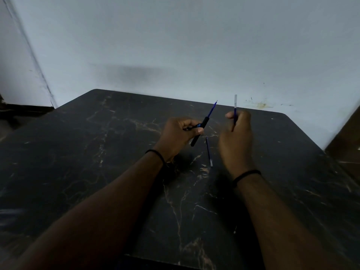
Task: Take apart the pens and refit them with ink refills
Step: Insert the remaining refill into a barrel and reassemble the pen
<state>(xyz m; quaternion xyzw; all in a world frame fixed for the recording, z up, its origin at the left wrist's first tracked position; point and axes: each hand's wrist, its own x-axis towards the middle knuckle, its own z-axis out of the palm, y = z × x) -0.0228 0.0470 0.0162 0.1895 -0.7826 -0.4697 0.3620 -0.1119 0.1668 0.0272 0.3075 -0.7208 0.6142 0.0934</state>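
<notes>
My left hand [178, 136] grips a black pen barrel [200, 131] held slanted above the table. A blue refill [212, 108] sticks out of the barrel's upper end. My right hand [236, 141] pinches a second thin refill [235, 108] upright; its top part is clear, its lower part blue. A third blue refill [209, 152] lies flat on the table between my two hands, its pale end toward me.
The black marble-patterned table [97, 162] stands against a pale wall [175, 45]. A brown object [346, 145] shows at the right edge beyond the table. A small pale speck [235, 231] lies on the table near my right forearm.
</notes>
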